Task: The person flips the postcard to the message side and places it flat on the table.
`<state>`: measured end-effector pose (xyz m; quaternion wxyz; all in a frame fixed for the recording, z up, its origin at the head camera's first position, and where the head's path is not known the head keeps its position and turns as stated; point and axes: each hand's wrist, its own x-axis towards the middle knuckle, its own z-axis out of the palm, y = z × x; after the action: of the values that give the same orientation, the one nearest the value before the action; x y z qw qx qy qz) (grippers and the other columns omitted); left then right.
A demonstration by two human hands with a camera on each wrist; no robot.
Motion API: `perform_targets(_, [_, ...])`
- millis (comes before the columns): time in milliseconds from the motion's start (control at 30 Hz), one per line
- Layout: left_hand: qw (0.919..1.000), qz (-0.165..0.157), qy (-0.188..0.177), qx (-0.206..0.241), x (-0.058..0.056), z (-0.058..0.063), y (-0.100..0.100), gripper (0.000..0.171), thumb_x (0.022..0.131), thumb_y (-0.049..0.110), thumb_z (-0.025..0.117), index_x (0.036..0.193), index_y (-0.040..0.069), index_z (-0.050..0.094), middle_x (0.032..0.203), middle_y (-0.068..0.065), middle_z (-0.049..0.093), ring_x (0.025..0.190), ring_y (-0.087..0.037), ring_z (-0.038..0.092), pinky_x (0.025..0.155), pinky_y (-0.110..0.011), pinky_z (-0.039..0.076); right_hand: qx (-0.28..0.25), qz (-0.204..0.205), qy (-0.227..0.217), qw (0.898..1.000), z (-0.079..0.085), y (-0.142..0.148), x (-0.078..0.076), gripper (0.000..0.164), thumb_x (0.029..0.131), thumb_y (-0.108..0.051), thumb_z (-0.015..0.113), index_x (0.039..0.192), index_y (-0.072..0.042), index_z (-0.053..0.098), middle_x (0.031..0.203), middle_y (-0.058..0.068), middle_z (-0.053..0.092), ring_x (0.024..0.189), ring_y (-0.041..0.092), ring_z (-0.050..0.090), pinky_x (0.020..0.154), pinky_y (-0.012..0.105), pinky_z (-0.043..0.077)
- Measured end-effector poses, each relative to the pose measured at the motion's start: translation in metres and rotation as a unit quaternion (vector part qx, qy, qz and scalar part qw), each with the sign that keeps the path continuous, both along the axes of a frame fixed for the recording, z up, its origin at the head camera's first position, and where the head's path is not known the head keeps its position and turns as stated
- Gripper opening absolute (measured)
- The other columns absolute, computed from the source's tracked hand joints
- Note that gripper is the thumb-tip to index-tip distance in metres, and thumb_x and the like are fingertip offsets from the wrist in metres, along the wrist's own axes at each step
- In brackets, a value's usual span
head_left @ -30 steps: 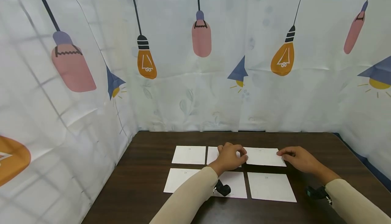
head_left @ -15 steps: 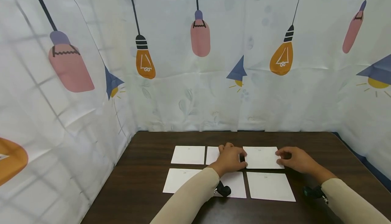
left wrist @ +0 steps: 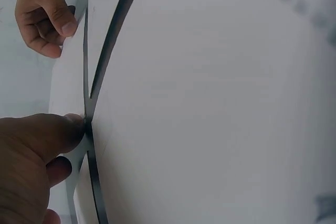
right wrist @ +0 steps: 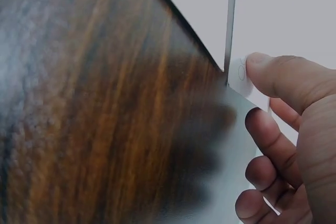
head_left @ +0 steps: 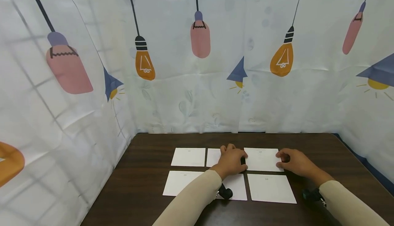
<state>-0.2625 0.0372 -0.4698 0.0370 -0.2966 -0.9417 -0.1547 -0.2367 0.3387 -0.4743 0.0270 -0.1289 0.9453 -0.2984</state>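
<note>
Sheets of white paper lie in two rows on the dark table; each fully visible one bears a tiny mark near its far edge. At the back right sheet [head_left: 261, 159], my left hand [head_left: 229, 161] touches the left edge and my right hand [head_left: 297, 162] the right edge. Thumb and index finger stand apart on both hands. In the right wrist view my right thumb [right wrist: 270, 72] rests on the sheet near its corner, while the other fingers curve loosely below. In the left wrist view my left thumb [left wrist: 68, 129] reaches the gap between sheets. My left hand partly covers the back middle sheet [head_left: 213, 155].
The front right sheet [head_left: 271, 188], front middle sheet [head_left: 237, 183] and front left sheet [head_left: 180, 181] lie nearer me. A back left sheet [head_left: 188, 157] completes that side. Dark wooden tabletop [head_left: 135, 191] surrounds them. A lamp-patterned white curtain [head_left: 172, 102] hangs behind and at the sides.
The back right sheet has come down flat and slightly nearer me, in line with its row. Thumb and index finger of both hands have spread apart, and the right hand has shifted slightly left.
</note>
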Motion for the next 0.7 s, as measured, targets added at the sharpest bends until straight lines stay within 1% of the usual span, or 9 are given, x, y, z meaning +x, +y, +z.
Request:
perform_targets(100, [1.0,0.0,0.005,-0.003,0.0005,0.0002,0.0001,0.032,0.088,0.04,0.081,0.118,0.03,0.076,0.114,0.019,0.07,0.112,-0.013,0.047,0.093,-0.045,0.025,0.008,0.005,0.004,1.0,0.0009,-0.0009,-0.0004,0.041,0.087,-0.032,0.083,0.116,-0.008,0.069,0.094,-0.001,0.059,0.084,0.019,0.052,0.069,0.037,0.046])
perform_targets(267, [0.9996,0.006,0.018,-0.023,0.0028,0.0018,0.0004,0.032,0.088,0.042,0.081,0.118,0.032,0.075,0.12,0.016,0.068,0.113,-0.013,0.047,0.093,-0.045,0.026,0.023,0.014,0.011,1.0,0.0031,-0.0025,-0.0007,0.04,0.087,-0.03,0.083,0.117,-0.008,0.068,0.096,-0.001,0.062,0.086,0.017,0.056,0.073,0.04,0.049])
perform_targets(333, [0.9992,0.009,0.022,-0.031,0.0034,0.0026,0.0003,0.033,0.088,0.043,0.08,0.119,0.032,0.075,0.122,0.014,0.067,0.115,-0.014,0.047,0.094,-0.045,0.027,0.026,0.018,0.014,0.999,0.0036,-0.0035,-0.0008,0.042,0.087,-0.028,0.083,0.119,-0.006,0.066,0.096,0.0,0.062,0.085,0.018,0.057,0.073,0.04,0.049])
perform_targets(433, [0.9988,0.012,0.026,-0.039,0.004,0.0031,0.0002,0.035,0.088,0.044,0.08,0.121,0.033,0.074,0.123,0.012,0.065,0.117,-0.015,0.047,0.094,-0.045,0.027,0.03,0.015,0.017,0.999,0.0041,-0.0049,-0.0007,0.047,0.087,-0.027,0.083,0.123,-0.005,0.063,0.1,0.003,0.064,0.089,0.02,0.06,0.074,0.041,0.051])
perform_targets(567, [0.9989,0.016,0.025,-0.037,0.0036,0.0012,-0.0002,0.036,0.087,0.045,0.08,0.121,0.032,0.073,0.124,0.011,0.065,0.118,-0.015,0.046,0.094,-0.045,0.028,0.029,0.006,0.011,0.999,0.0039,-0.0066,0.0007,0.053,0.087,-0.028,0.084,0.126,-0.003,0.06,0.105,0.007,0.063,0.095,0.025,0.061,0.075,0.044,0.051])
perform_targets(700, [0.999,0.023,0.022,-0.032,0.003,-0.0013,-0.0008,0.037,0.087,0.047,0.08,0.12,0.032,0.073,0.124,0.012,0.065,0.118,-0.015,0.046,0.095,-0.045,0.028,0.035,0.005,0.013,0.999,0.0038,-0.0075,0.0013,0.055,0.087,-0.029,0.083,0.128,-0.001,0.06,0.108,0.008,0.062,0.096,0.026,0.06,0.074,0.045,0.051])
